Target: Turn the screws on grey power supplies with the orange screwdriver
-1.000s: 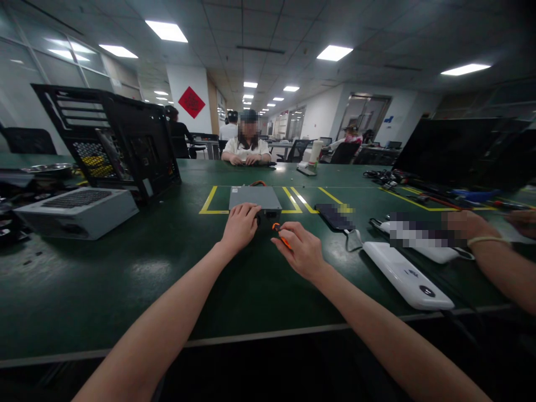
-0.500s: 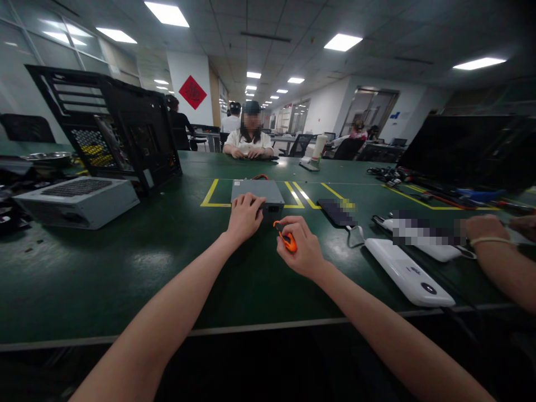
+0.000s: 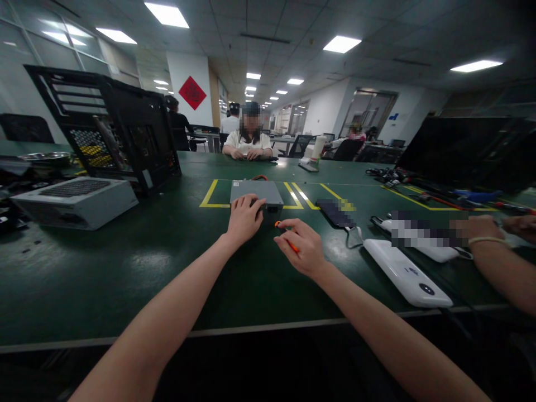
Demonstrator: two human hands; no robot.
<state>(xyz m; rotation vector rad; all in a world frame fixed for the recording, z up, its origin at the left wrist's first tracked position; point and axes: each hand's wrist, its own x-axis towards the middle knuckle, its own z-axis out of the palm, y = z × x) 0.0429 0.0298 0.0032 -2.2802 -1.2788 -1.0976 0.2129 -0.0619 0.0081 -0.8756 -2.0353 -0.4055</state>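
A grey computer power supply (image 3: 268, 191) lies on the green table, its socket side facing me. My left hand (image 3: 245, 218) grips its near left part, with fingers bent over the top edge. Just right of it, my right hand (image 3: 302, 245) is closed on a small orange-and-black hand tool (image 3: 294, 247). Most of the tool is hidden by the fingers, so its exact kind is unclear. The right hand is near the front of the power supply but apart from it.
A black computer case (image 3: 121, 134) and a second power supply (image 3: 75, 201) stand left. To the right lie a phone (image 3: 335, 212) and a white power bank (image 3: 406, 273). Another person's hand (image 3: 481, 229) is at far right. A person (image 3: 249, 139) sits opposite.
My right hand has turned the orange tool and shifted its fingers, so less of the tool shows. The left hand stays on the power supply.
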